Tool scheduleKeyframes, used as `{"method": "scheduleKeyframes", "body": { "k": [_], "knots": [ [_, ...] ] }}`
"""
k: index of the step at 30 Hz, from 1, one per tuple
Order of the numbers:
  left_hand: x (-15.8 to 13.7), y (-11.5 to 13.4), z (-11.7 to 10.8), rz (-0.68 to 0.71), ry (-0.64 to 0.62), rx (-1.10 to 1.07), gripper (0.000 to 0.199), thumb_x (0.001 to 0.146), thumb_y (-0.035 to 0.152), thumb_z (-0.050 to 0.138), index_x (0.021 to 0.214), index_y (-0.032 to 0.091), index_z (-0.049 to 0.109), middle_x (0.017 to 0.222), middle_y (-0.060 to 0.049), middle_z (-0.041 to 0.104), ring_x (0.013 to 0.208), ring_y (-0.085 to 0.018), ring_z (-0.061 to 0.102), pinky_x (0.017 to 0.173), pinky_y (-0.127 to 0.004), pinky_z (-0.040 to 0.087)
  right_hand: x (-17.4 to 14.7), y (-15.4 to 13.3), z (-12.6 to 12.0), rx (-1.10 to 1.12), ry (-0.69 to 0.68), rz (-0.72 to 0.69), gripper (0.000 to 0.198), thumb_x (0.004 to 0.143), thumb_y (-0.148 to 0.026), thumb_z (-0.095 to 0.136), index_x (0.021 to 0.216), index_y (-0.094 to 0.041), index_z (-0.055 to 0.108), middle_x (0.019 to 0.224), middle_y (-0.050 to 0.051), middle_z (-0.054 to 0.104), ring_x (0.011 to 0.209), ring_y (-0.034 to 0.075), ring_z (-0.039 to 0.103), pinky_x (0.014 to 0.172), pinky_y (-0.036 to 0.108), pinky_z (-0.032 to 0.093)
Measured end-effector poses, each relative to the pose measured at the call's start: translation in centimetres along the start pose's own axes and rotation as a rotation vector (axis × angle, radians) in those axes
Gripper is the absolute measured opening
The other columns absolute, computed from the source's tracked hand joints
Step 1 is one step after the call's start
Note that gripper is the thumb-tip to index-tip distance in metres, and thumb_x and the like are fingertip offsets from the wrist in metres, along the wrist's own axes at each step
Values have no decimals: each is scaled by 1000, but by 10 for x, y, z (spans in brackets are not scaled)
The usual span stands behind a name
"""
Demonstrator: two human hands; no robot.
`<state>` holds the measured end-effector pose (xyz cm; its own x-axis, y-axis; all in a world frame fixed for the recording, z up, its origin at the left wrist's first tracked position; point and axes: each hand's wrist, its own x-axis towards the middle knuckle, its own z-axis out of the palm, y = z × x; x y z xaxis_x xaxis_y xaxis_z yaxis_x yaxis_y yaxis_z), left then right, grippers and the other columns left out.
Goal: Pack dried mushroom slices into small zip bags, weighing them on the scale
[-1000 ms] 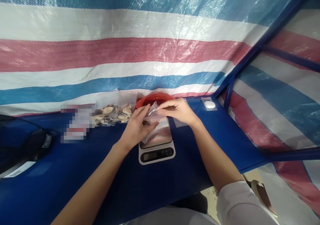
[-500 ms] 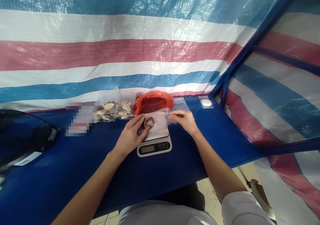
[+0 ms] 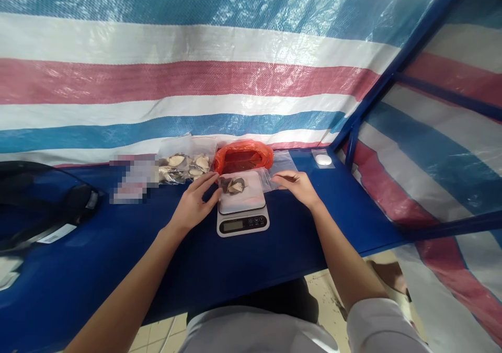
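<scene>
A white digital scale [image 3: 243, 225] stands on the blue table in front of me. On its plate lies a clear plastic bag [image 3: 255, 184] holding several dark-edged, pale dried slices [image 3: 234, 186]. My left hand [image 3: 194, 204] is just left of the plate, fingers apart and holding nothing, its fingertips close to the slices. At the bag's right end, my right hand [image 3: 296, 186] has its thumb and fingers slightly parted and seems to hold nothing. The scale's display is too dim to read.
Behind the scale sits an open red plastic bag [image 3: 243, 153]. Filled clear bags of slices [image 3: 176, 169] lie to its left, with a flat clear bag [image 3: 285, 160] to its right. A white round object [image 3: 323, 160] lies farther right. Black headgear [image 3: 47, 206] rests at the left.
My left hand has let go of the slices in the bag and drawn back left. My right hand has shifted slightly right, off the bag's edge. The bag stays on the scale.
</scene>
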<state>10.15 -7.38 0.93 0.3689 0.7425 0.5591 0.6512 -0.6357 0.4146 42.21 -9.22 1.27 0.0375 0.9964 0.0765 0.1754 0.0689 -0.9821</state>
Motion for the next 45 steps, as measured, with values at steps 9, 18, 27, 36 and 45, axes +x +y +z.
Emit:
{"method": "scheduleKeyframes", "body": {
  "k": [9,18,27,36,45],
  "knots": [
    [-28,-21,-6,-39,-98,225,52,100,46,43,132,12,66,136,-18,67,129,-33,61,111,-49,48,-21,5,-9,-922,-34,-293,31,97,-38,58,123,-29,72,141,3,66,136,29,57,109,47,52],
    [-35,-18,-3,-131,-296,402,61,100,48,36,145,12,57,159,-17,44,149,-36,39,122,-57,32,-24,30,1,-1183,-149,-286,50,105,-45,41,149,-26,53,161,7,43,152,30,35,125,55,28],
    [-34,-15,-4,-164,-339,425,63,100,49,35,148,13,55,160,-14,42,150,-35,38,124,-54,30,-25,26,2,-1199,-171,-247,52,105,-45,39,152,-25,49,163,7,38,154,29,31,126,54,25],
    [-33,-12,-5,-184,-347,421,63,99,48,34,147,13,55,160,-14,43,150,-35,38,124,-54,29,-24,26,1,-1185,-177,-235,52,105,-45,38,153,-25,49,163,6,38,154,28,30,127,53,24],
    [-35,-16,-1,-171,-287,363,61,98,50,38,145,17,57,158,-14,46,148,-36,41,122,-58,31,-24,29,1,-1159,-157,-256,51,105,-46,38,151,-28,50,162,5,40,153,29,33,126,55,26]
  ]
}}
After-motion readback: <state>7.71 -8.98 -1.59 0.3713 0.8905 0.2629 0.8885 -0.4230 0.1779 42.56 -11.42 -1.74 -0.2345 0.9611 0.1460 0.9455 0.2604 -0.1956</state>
